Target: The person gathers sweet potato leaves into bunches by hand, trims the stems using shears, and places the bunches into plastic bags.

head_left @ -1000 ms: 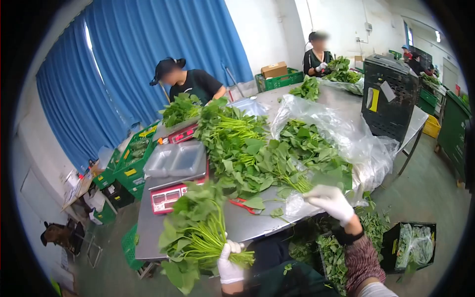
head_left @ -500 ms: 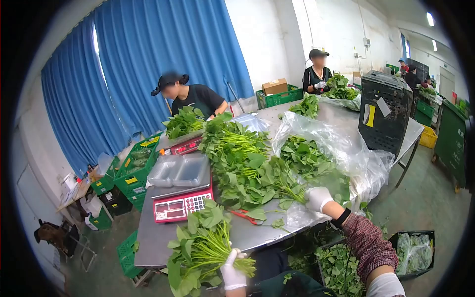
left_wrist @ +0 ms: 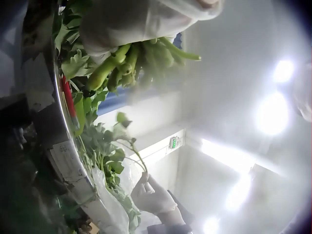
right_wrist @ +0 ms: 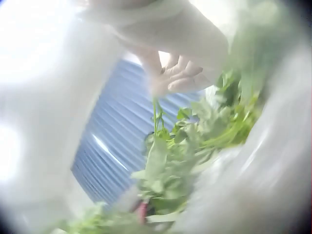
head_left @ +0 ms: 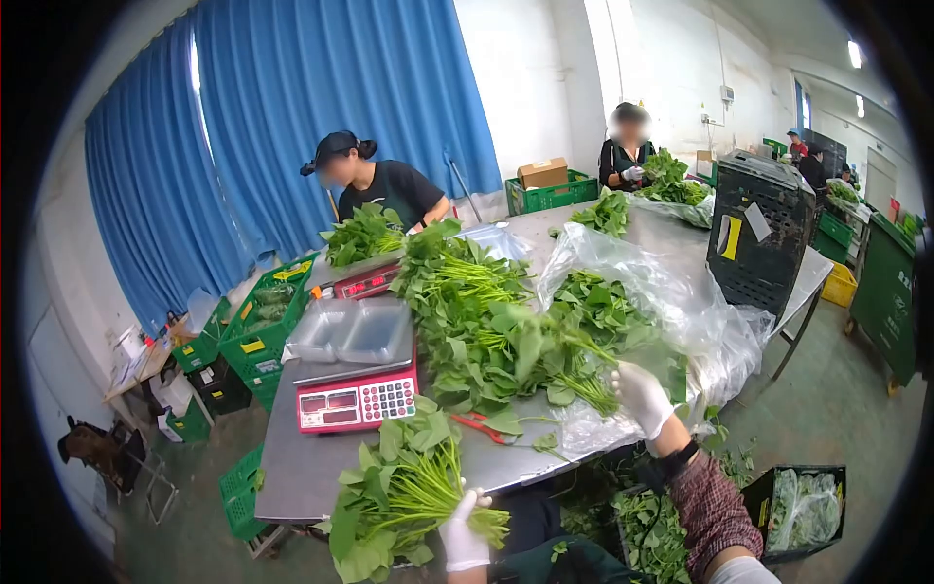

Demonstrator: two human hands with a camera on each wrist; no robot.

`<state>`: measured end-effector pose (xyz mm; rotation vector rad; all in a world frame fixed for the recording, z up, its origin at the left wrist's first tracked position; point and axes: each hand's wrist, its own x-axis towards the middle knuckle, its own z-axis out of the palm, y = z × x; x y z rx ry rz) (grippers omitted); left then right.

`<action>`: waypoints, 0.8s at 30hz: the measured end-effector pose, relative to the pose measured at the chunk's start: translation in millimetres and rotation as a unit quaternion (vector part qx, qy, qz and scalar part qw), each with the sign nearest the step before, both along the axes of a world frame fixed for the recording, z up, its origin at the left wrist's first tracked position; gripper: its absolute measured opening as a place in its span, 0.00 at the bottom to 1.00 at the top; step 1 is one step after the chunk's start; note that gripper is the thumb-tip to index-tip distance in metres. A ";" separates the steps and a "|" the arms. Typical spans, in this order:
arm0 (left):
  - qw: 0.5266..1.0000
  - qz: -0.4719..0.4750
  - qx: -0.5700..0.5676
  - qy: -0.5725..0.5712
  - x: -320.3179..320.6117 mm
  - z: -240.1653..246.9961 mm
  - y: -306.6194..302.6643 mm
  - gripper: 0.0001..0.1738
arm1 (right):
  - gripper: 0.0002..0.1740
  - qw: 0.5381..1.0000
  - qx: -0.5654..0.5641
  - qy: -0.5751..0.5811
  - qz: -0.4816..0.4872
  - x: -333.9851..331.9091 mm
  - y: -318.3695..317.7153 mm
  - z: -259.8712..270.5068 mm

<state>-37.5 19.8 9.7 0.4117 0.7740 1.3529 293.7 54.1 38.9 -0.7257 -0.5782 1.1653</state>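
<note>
My gloved left hand (head_left: 465,535) grips a thick bunch of leafy green stems (head_left: 394,496) near the cut ends, in front of the table's edge; the leaves fan out to the left. In the left wrist view the stem ends (left_wrist: 114,70) poke out below the glove. My gloved right hand (head_left: 644,399) pinches a thin leafy sprig (left_wrist: 130,146) by its stem, between thumb and fingertips. The sprig is raised over the heap of greens (head_left: 467,282) on the metal table. Right by the heap's front lies a red-handled tool (head_left: 477,425), partly under a leaf.
A red scale (head_left: 355,401) bearing clear plastic trays (head_left: 350,331) stands left of the heap. Crumpled clear plastic (head_left: 715,331) and a black crate (head_left: 761,234) are on the right. Two people work across the table. Crates of greens (head_left: 803,511) sit on the floor at lower right.
My right hand went left to the heap's stems, then drew back a little with a sprig between its fingers. The left hand keeps its bunch, with little movement.
</note>
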 end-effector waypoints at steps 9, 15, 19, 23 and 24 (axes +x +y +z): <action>0.998 0.005 0.019 0.063 17.4 3.1 -9.9 0.19 | 0.11 0.989 -0.040 -0.097 0.102 -139.2 -50.4 -23.4; 0.992 0.010 0.093 0.084 18.1 -10.7 -13.4 0.17 | 0.09 0.968 -0.084 -0.207 0.113 -188.2 -74.5 -37.9; 0.985 -0.026 0.113 0.126 8.8 -13.7 -13.4 0.18 | 0.11 0.911 0.138 -0.389 0.018 -175.0 -65.7 -27.0; 0.983 -0.032 0.121 0.134 15.8 -5.0 -16.4 0.19 | 0.09 0.931 0.087 -0.355 0.026 -177.7 -65.3 -33.2; 0.986 -0.019 0.122 0.114 19.6 -4.5 -17.2 0.18 | 0.09 0.931 0.088 -0.354 0.025 -180.9 -67.7 -31.4</action>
